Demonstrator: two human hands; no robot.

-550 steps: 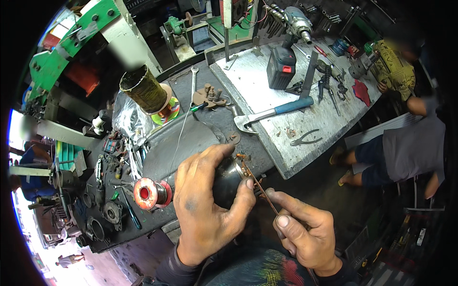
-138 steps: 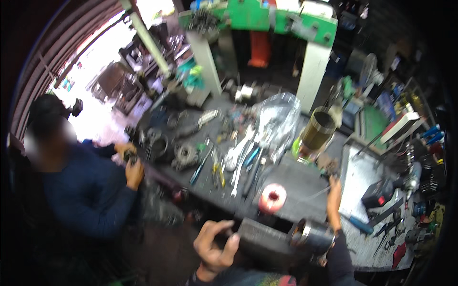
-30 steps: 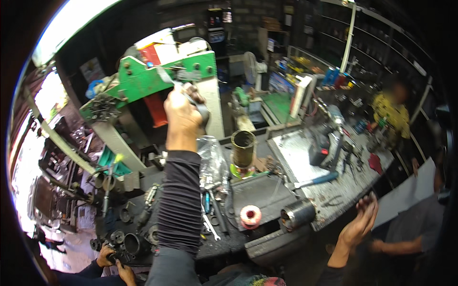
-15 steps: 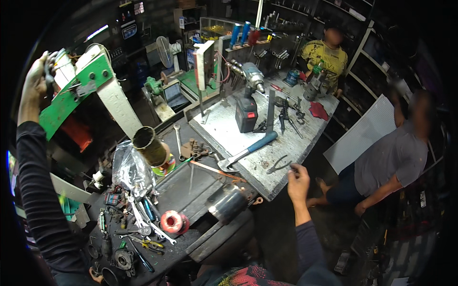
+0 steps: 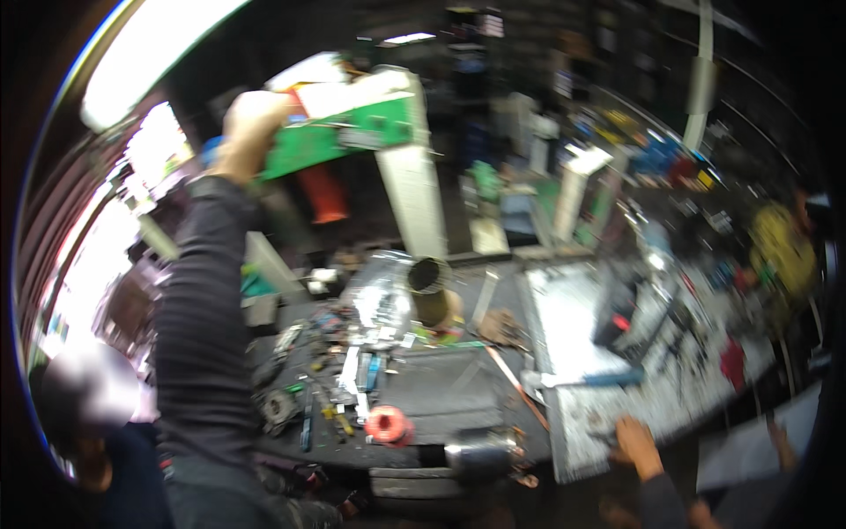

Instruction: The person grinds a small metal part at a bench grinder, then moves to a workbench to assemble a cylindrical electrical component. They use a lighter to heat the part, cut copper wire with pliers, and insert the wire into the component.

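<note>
My left hand (image 5: 256, 128) is raised at the left end of a green metal beam (image 5: 344, 137), its fingers curled beside the white and orange items on top. Blur hides what those fingers hold. Low on the right, my right hand (image 5: 636, 448) is at the near part of the pale metal tabletop (image 5: 577, 441). Its fingers are bent and smeared, next to a grey blurred shape where pliers lay. A blue-handled hammer (image 5: 608, 378) lies just beyond it.
A dark bench (image 5: 441, 388) holds a brass-coloured cylinder (image 5: 429, 295), clear plastic bag (image 5: 381, 286), red spool (image 5: 388, 426), shiny cylinder (image 5: 480, 452) and several tools. A cordless impact wrench (image 5: 621, 309) stands on the pale tabletop. People are at the left (image 5: 97, 441) and far right (image 5: 780, 251).
The view has swung left, shifting the scene rightward and blurring it. My left hand is still at the beam's end. My right hand has moved in over the tabletop, closer to the pliers' spot.
</note>
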